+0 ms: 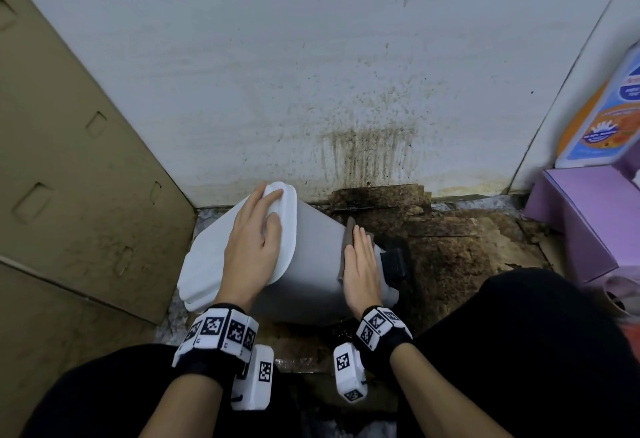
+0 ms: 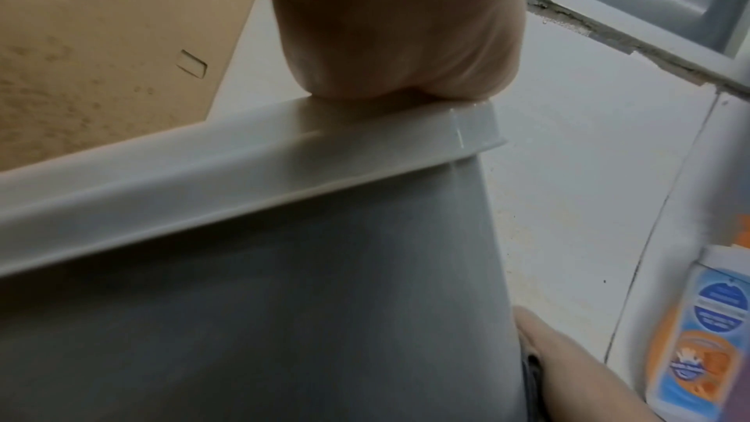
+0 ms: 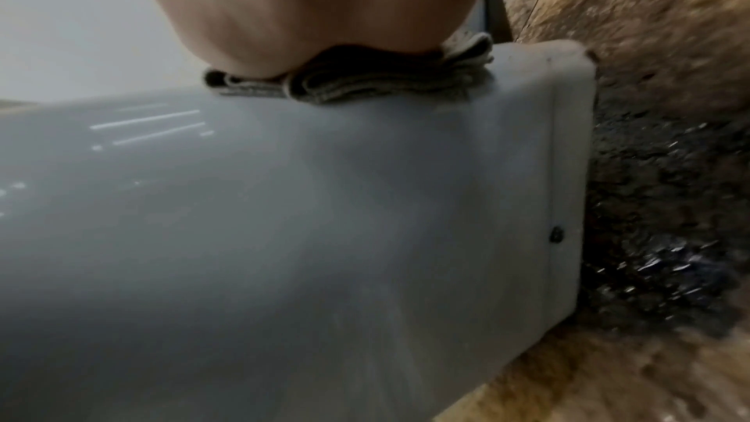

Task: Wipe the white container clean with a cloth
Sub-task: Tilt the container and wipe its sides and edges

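Stained white wall (image 1: 311, 57) rises behind a dirty floor (image 1: 460, 240) covered in brown, wet grime. On that floor a white container (image 1: 311, 254) lies tilted on its side between cardboard (image 1: 69, 160) on the left and a purple box (image 1: 581, 216) on the right. Its lid (image 1: 214, 247) is on, so nothing inside can be seen.

From the head view, the left hand (image 1: 252, 247) lies flat with straight fingers across the lid. The right hand (image 1: 360, 264), fingers also straight and together, presses a folded cloth (image 1: 348, 230) against the container's upper side, near its base. A black piece (image 1: 394, 263) sticks out at the base end.

Only the right wrist view shows the cloth (image 3: 349, 82) clearly: grey-brown, folded in layers, squeezed between the palm and the grey-looking plastic, with dark wet dirt beyond the base. The left wrist view alone shows the lid's overhanging rim (image 2: 243, 166) under the palm, and an orange and blue bottle (image 2: 698, 332) standing at the right.
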The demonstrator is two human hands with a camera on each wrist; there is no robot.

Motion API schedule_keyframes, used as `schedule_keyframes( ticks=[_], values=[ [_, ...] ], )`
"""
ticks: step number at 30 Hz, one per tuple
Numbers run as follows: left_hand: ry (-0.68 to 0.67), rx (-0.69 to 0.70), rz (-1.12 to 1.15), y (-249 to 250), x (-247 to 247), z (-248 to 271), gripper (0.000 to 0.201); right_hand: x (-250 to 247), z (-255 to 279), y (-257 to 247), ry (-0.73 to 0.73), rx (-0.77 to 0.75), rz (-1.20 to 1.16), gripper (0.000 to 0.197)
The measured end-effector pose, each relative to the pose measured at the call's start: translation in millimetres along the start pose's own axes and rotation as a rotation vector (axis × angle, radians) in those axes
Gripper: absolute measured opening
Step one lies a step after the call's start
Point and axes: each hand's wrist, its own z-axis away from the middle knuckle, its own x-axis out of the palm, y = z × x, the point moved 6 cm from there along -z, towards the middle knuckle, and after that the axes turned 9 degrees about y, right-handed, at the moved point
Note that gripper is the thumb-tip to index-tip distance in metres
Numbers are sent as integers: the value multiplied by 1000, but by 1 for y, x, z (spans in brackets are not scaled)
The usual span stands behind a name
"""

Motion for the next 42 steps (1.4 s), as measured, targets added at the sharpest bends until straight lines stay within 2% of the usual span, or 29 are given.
schedule_keyframes(
  ticks=[4, 7, 11, 14, 18, 20, 24, 28, 37, 42],
  values=[
    [2, 0, -10, 2, 2, 1, 41, 2, 3, -15, 17, -5, 19, 55],
    [6, 11, -37, 4, 6, 0, 41, 7, 13, -52, -3, -72, -25, 65],
    [8, 20, -62, 5, 10, -3, 41, 17, 25, -99, -70, -227, -120, 53],
    [6, 19, -53, 7, 10, -2, 41, 14, 30, -101, -56, -305, -146, 50],
    [7, 13, -29, 10, 9, 2, 41, 3, 27, -71, 33, -427, -80, 50],
    [9, -3, -14, 8, 7, 2, 41, 0, 22, -43, 77, -375, -77, 50],
    [14, -21, 13, 3, 3, 1, 41, -7, 15, 13, 116, -171, -77, 47],
    [24, -32, 12, 1, 1, 3, 41, -12, 11, 42, 135, -92, -16, 53],
    [35, -13, -7, 8, 6, 5, 41, -11, 9, 43, 163, 0, -49, 59],
    [48, 2, -37, 6, 4, 4, 43, -2, 14, 12, 178, 2, -69, 64]
  ],
)
